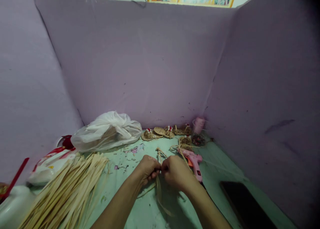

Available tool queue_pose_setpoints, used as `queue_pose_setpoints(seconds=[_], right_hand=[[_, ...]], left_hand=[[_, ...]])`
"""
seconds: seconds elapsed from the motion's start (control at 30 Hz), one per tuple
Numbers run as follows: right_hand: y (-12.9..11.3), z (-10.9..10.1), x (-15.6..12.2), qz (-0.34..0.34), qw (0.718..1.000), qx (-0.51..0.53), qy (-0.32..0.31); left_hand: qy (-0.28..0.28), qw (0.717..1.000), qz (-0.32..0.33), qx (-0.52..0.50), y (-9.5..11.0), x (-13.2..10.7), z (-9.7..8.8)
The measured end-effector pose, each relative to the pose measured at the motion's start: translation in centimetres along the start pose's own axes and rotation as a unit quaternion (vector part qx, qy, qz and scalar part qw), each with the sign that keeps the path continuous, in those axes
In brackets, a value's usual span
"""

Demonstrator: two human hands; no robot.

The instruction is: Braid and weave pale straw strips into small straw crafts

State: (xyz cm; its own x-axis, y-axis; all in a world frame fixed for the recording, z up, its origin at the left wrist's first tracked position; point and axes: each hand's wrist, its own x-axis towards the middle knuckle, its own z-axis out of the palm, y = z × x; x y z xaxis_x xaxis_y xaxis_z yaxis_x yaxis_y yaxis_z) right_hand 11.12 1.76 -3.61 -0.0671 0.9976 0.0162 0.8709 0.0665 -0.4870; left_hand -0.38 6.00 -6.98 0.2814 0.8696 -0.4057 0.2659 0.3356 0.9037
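My left hand (148, 170) and my right hand (175, 173) meet over the green table (140, 215), fingers pinched together on a thin straw strip (159, 192). The strip hangs down from between the hands and curls toward me. A small braided straw piece (159, 152) pokes up just beyond the knuckles. Both hands are closed on the straw.
A heap of flat straw strips (67, 192) lies at the left. A clear plastic bag (107, 131) sits behind it. Small woven straw pieces (160, 132) line the back wall. A pink glue gun (193, 164) lies right of my hands. A dark phone (246, 205) lies at the right. Purple panels enclose the table.
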Motion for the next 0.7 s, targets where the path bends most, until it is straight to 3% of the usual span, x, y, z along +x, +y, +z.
queue_pose_setpoints(seconds=[0.13,0.27,0.3,0.37,0.5,0.7], right_hand=[[2.6,-1.7,0.6,0.034,0.982,0.167,-0.083],[4.1,-2.3,1.5,0.134,0.924,0.355,0.039],[3.9,-2.0,1.7,0.163,0.907,0.386,0.046],[2.8,-1.0,1.8,0.203,0.884,0.420,0.001],[0.7,1.4,1.6,0.195,0.893,0.394,-0.095],[1.7,2.4,1.7,0.181,0.893,0.400,-0.101]], left_hand=[[-0.033,0.999,0.010,-0.007,0.0,0.2,-0.8],[-0.064,0.998,0.011,-0.006,0.2,0.2,-1.7],[-0.071,0.997,0.014,-0.012,0.2,0.2,-1.8],[-0.075,0.997,0.021,-0.024,0.3,0.1,-1.9],[-0.068,0.997,0.031,-0.028,0.4,0.0,-1.7],[-0.067,0.998,0.016,0.002,0.6,-0.2,-1.7]])
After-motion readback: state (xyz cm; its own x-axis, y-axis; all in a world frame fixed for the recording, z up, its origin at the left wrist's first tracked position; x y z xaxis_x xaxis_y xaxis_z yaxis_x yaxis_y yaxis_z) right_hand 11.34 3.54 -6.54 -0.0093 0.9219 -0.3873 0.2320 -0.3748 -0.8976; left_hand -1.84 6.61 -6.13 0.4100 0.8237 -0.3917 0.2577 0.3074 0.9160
